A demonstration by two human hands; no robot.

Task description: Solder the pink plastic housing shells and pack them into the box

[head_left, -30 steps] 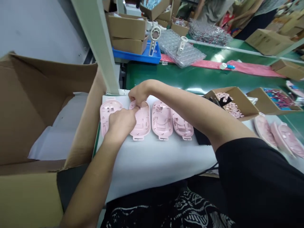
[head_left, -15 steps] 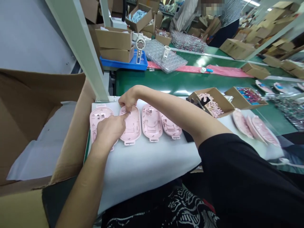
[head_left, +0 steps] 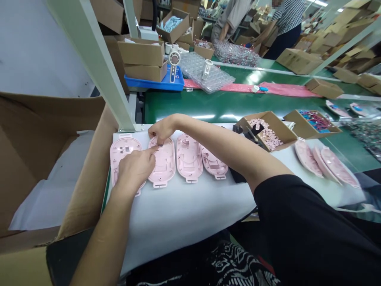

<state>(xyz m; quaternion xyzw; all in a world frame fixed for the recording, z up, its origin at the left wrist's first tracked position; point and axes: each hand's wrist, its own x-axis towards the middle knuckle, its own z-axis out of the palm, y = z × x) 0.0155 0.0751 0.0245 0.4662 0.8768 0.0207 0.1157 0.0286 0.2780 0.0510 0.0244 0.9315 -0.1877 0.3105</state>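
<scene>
Head view: green belt (head_left: 184, 102) lies behind white tabletop (head_left: 184, 212) — left hand (head_left: 136, 165) and right hand (head_left: 164, 128) at pink shell (head_left: 162, 167), fingers' (head_left: 160, 139) hold unclear.

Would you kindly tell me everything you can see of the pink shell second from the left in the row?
The pink shell is a rounded oblong that looks like plastic, hollow side up. Inside are moulded ridges and small studs; a slotted tab juts from its near end. It lies on the white tabletop, a gap separating it from the next shell on its right. The left hand and right hand have fingers at its far end, hiding part.
</scene>
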